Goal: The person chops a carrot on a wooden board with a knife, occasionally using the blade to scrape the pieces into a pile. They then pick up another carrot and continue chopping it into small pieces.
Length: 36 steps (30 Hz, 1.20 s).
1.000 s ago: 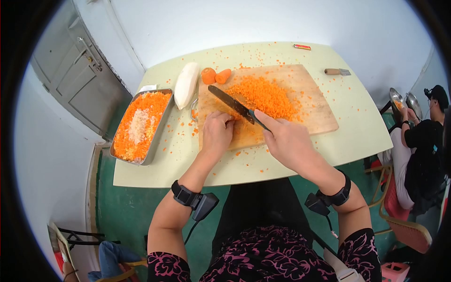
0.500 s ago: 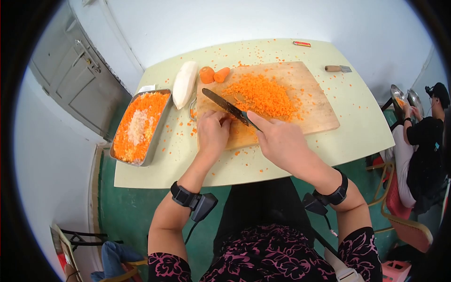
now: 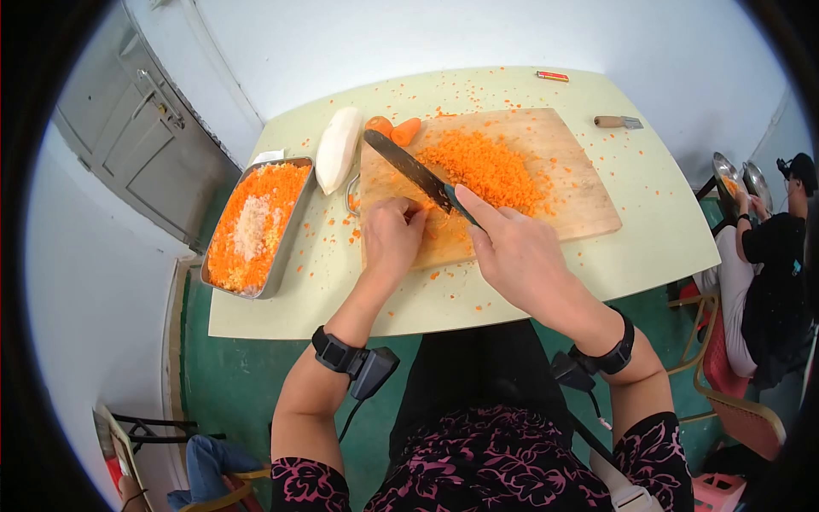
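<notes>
My right hand [image 3: 522, 254] grips the dark handle of a kitchen knife [image 3: 406, 162], its blade slanting up and left across the cutting board [image 3: 559, 224]. Left of the blade, my left hand [image 3: 392, 235] is closed with fingertips curled down to the board. A bit of orange carrot shows at those fingertips, mostly hidden by the fingers and knife. Behind the blade lies a heap of finely chopped carrot [image 3: 486, 172]. Two carrot pieces [image 3: 406, 131] rest by the board's far left corner, beside a peeled white radish [image 3: 339, 149].
A metal tray [image 3: 286, 256] of chopped carrot with a paler heap stands at the table's left. A wooden-handled tool [image 3: 616, 122] and a red-and-yellow packet [image 3: 552, 77] lie at the far right. Carrot crumbs dot the table [image 3: 341, 316]. Another person [image 3: 772, 247] sits at right with metal bowls.
The knife and my right hand have shifted slightly; the blade tip sits a little higher and further left, overlapping the carrot pieces. My left hand stays low beside it. The whole view has shifted slightly.
</notes>
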{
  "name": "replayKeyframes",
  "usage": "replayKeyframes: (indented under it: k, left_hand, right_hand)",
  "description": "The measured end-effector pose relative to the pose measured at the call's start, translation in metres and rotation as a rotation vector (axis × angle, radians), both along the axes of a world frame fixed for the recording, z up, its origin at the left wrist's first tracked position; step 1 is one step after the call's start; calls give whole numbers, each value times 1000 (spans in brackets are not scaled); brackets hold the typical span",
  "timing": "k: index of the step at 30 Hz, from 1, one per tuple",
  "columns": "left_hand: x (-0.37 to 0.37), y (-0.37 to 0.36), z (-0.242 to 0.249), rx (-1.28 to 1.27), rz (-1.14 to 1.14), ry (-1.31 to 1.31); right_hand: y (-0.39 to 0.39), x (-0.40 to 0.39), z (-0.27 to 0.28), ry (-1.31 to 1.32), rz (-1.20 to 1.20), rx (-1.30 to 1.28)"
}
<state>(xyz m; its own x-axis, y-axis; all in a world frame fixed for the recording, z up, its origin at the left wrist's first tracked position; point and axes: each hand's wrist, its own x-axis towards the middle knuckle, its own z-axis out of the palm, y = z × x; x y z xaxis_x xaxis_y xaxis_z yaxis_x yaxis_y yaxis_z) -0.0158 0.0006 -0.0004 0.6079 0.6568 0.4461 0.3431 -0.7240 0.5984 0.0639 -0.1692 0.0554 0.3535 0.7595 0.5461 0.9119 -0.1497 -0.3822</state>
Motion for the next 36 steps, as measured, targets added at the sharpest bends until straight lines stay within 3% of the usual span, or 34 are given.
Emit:
replayKeyframes:
  k: [16, 19, 25, 31, 34, 36]
  left_hand:
    - [-21, 18, 5, -162, -28, -37]
    - [-20, 10, 0, 163, -92, 63]
    - [-12, 8, 1, 172, -95, 79]
    - [-6, 7, 3, 6, -16, 27]
    - [-6, 13, -3, 241, -121, 26]
    - [-6, 11, -5, 201, -113, 23]
  right_hand:
    - [-6, 6, -2, -39, 0, -33]
    - [-2, 3, -6, -59, 7, -63]
    - [3, 7, -6, -65, 22, -75]
    - [2, 4, 0, -65, 2, -63]
    - [5, 8, -11, -66, 18, -97]
    - [6, 10, -11, -56, 35, -62]
